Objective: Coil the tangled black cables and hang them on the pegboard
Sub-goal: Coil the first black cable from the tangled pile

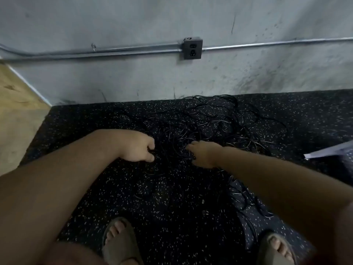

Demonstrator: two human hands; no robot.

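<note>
Pinching the black cables [210, 123] at their near edge, the left hand [136, 146] curls tight; the right hand [202, 154] digs in beside it, grip unclear. The tangle sprawls beyond both hands toward the wall outlet [192, 48].

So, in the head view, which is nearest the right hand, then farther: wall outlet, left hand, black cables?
1. The black cables, touching the right hand.
2. The left hand, just across the tangle.
3. The wall outlet, up on the wall.
</note>
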